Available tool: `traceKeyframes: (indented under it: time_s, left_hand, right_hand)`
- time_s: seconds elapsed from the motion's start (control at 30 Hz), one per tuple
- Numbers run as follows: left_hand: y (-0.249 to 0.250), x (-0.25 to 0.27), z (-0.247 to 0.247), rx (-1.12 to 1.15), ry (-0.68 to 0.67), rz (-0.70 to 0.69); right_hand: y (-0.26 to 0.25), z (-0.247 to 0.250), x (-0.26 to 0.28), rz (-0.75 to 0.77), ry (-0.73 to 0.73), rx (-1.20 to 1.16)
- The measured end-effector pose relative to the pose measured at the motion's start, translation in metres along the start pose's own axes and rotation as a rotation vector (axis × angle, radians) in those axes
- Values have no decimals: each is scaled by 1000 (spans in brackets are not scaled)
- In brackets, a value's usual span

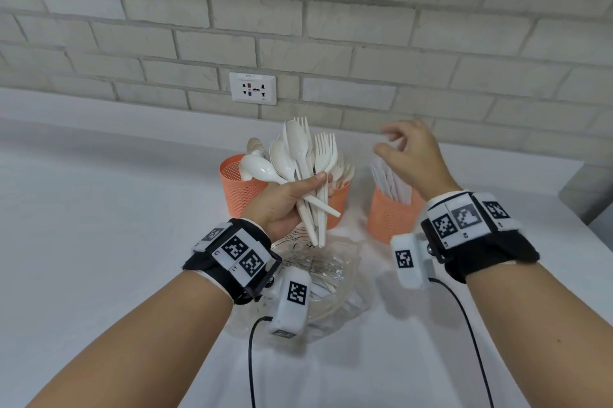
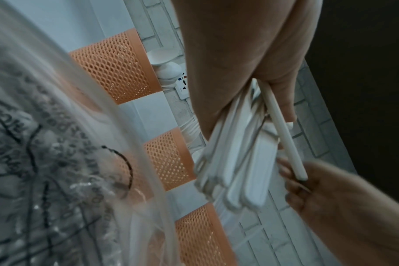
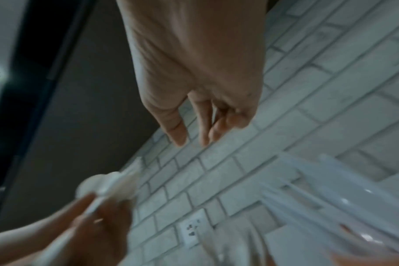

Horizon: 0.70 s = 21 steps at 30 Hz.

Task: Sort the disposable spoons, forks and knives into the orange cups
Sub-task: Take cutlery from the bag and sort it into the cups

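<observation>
My left hand (image 1: 308, 192) grips a bunch of white plastic spoons and forks (image 1: 298, 155) by their handles, heads up, in front of the cups. In the left wrist view the handles (image 2: 235, 162) fan out below the left hand (image 2: 251, 100). Three orange mesh cups stand in a row: the left cup (image 1: 237, 192) holds spoons, the middle cup (image 1: 340, 205) forks, the right cup (image 1: 386, 218) white knives (image 1: 388, 178). My right hand (image 1: 384, 142) hovers above the knives with fingers loosely curled and nothing in it, as the right wrist view also shows (image 3: 191, 136).
A crumpled clear plastic bag (image 1: 318, 275) with more cutlery lies on the white counter (image 1: 99, 208) under my left wrist. A brick wall with a power socket (image 1: 252, 88) rises just behind the cups. The counter's edge (image 1: 564, 182) is at the right.
</observation>
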<state>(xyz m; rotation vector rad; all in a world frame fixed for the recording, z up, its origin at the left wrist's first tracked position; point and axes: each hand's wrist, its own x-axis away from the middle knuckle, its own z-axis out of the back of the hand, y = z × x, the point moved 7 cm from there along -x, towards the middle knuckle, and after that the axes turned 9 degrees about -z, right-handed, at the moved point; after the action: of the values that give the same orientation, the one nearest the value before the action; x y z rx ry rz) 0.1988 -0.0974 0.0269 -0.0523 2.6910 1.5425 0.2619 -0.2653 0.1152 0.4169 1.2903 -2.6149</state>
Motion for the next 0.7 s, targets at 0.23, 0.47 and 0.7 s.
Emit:
traceKeyframes:
  time_s: [0.23,0.47,0.7]
  left_hand:
    - [-4,5,-7,16,-12,47]
    - [-9,16,-5,-18,45,93]
    - [-8,15,5,-81,37,109]
  right_hand:
    - [-19,-69,49,-151,-422,-192]
    - [-14,-78,54,-248,-233,-270]
    - [-23,-55,46,-335,-75,-650]
